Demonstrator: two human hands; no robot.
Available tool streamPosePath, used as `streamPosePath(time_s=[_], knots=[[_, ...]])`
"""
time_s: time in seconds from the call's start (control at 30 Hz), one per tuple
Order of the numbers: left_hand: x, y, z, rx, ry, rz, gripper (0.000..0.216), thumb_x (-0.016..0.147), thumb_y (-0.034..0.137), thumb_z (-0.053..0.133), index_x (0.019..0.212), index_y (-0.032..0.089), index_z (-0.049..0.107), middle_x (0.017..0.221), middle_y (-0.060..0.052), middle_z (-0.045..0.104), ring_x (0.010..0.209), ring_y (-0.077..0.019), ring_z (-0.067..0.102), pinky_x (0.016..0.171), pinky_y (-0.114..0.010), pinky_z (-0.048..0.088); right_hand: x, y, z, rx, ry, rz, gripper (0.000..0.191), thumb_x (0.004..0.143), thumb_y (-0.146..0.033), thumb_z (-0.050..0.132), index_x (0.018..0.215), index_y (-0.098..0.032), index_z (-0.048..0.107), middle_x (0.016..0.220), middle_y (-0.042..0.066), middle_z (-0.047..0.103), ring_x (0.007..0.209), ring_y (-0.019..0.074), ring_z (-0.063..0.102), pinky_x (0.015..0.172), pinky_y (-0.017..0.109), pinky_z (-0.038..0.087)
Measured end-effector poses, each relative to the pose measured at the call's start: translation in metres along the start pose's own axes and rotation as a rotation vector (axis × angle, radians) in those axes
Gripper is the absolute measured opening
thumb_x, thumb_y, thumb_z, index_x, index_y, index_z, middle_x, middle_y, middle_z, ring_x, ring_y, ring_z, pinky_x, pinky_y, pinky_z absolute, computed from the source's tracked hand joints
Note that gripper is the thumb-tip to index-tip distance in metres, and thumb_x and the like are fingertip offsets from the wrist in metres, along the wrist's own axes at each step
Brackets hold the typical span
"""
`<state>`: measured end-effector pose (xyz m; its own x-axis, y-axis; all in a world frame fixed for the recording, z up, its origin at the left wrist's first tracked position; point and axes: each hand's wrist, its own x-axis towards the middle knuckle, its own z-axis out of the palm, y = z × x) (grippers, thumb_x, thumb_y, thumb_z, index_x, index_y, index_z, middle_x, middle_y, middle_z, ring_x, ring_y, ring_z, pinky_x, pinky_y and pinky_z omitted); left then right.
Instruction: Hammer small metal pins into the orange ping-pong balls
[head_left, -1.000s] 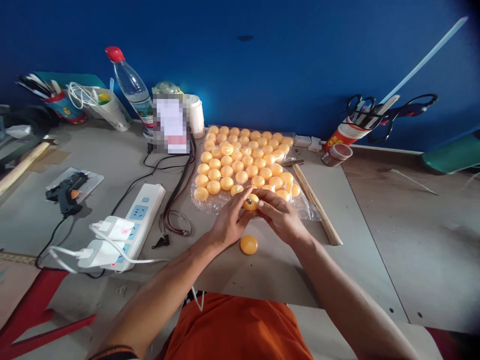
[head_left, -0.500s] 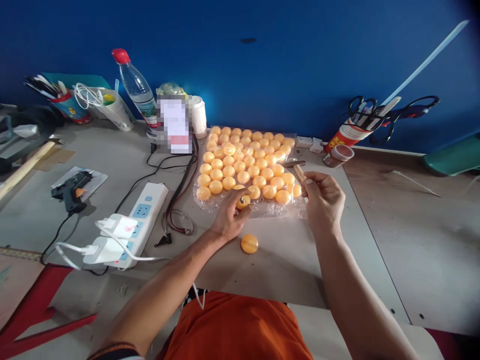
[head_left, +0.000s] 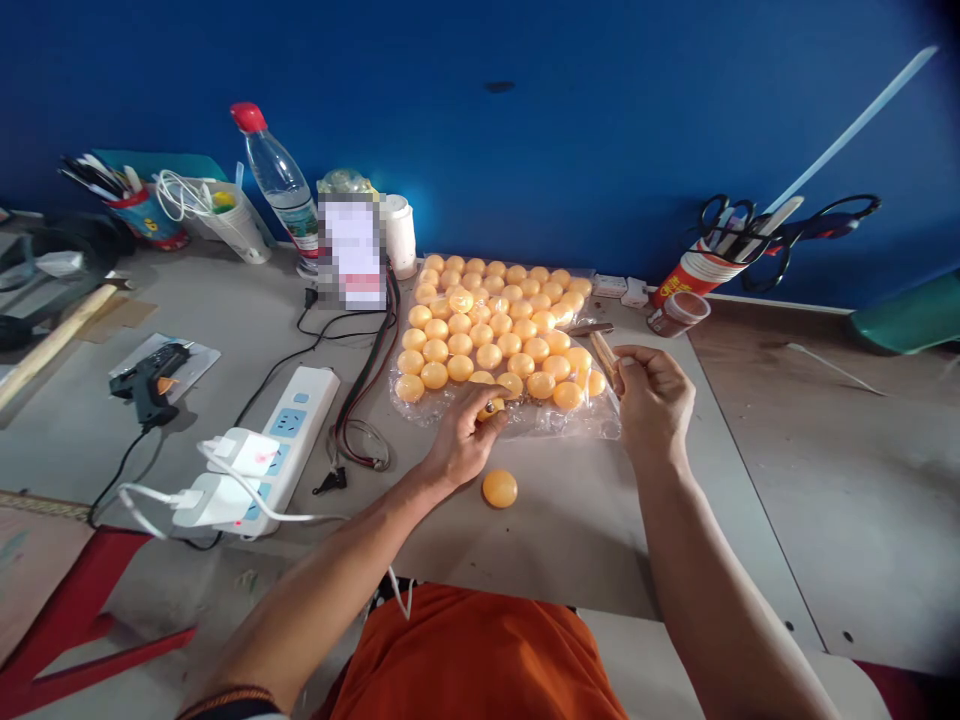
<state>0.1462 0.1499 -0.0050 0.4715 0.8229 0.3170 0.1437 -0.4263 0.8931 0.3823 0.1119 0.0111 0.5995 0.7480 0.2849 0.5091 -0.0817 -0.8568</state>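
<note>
Head view shows a grey table [head_left: 555,530] set against a dark blue wall [head_left: 615,130]. The hammer [head_left: 603,354] is at the right edge of a clear plastic bag [head_left: 517,426]; its metal head is at the far end, and the long axis of its wooden handle slants nearer and rightward, into the right hand [head_left: 655,402], whose thumb and fingers pinch this handle. The left hand [head_left: 463,436] is closed around an orange ball [head_left: 491,408] with a dark spot on it, over the near edge of the bag. Another ball [head_left: 499,489] lies alone on the table, nearer to the person. The bag carries many similar balls in rows. A red cup [head_left: 691,272] contains scissors and pens; at the far left, a blue cup [head_left: 154,219] has pens, and a white cup [head_left: 246,228] holds a white cable.
</note>
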Motion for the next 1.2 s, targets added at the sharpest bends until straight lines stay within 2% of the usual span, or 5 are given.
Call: streamPosePath(time_s=[0.4,0.6,0.73,1.03,1.2], knots=[[-0.001,-0.008,0.001,-0.213,0.039,-0.21,0.053,0.098,0.058,0.038,0.122,0.019,0.064,0.076,-0.004,0.064,0.063,-0.0154,0.058,0.064,-0.03,0.051,0.022,0.028,-0.008,-0.598,-0.096,0.138,0.037,0.08,-0.033,0.057,0.112,-0.018,0.068,0.104,0.012,0.064,0.095,0.0268,0.059,0.087,0.041,0.048],[0.002,-0.011,0.004,-0.438,-0.01,-0.286,0.05,0.094,0.043,0.051,0.141,0.027,0.048,0.117,-0.007,0.066,0.088,-0.0192,0.069,0.082,-0.036,0.058,0.026,0.043,-0.016,-0.758,-0.2,0.169,0.044,0.085,-0.038,0.052,0.122,-0.018,0.066,0.11,0.016,0.064,0.1,0.0292,0.06,0.088,0.041,0.047],[0.002,-0.009,0.006,-0.482,-0.064,-0.284,0.047,0.09,0.04,0.057,0.134,0.024,0.05,0.121,-0.01,0.063,0.092,-0.0214,0.071,0.086,-0.039,0.059,0.028,0.046,-0.018,-0.818,-0.234,0.177,0.049,0.08,-0.036,0.056,0.123,-0.016,0.066,0.114,0.018,0.065,0.096,0.0293,0.063,0.082,0.04,0.047],[0.002,-0.004,0.008,-0.533,0.001,-0.324,0.046,0.076,0.037,0.075,0.105,0.022,0.042,0.1,-0.002,0.054,0.076,-0.0128,0.066,0.077,-0.035,0.06,0.032,0.045,-0.015,-0.86,-0.224,0.096,0.029,0.077,-0.024,0.048,0.09,-0.014,0.072,0.086,0.015,0.065,0.078,0.025,0.06,0.065,0.034,0.041],[0.004,-0.005,0.009,-0.543,0.031,-0.329,0.049,0.074,0.039,0.077,0.105,0.022,0.043,0.094,0.0,0.055,0.071,-0.0108,0.06,0.07,-0.033,0.061,0.029,0.013,-0.026,-0.488,-0.047,0.113,0.021,0.083,-0.029,0.048,0.086,-0.019,0.066,0.066,0.005,0.058,0.064,0.0196,0.053,0.057,0.031,0.04]])
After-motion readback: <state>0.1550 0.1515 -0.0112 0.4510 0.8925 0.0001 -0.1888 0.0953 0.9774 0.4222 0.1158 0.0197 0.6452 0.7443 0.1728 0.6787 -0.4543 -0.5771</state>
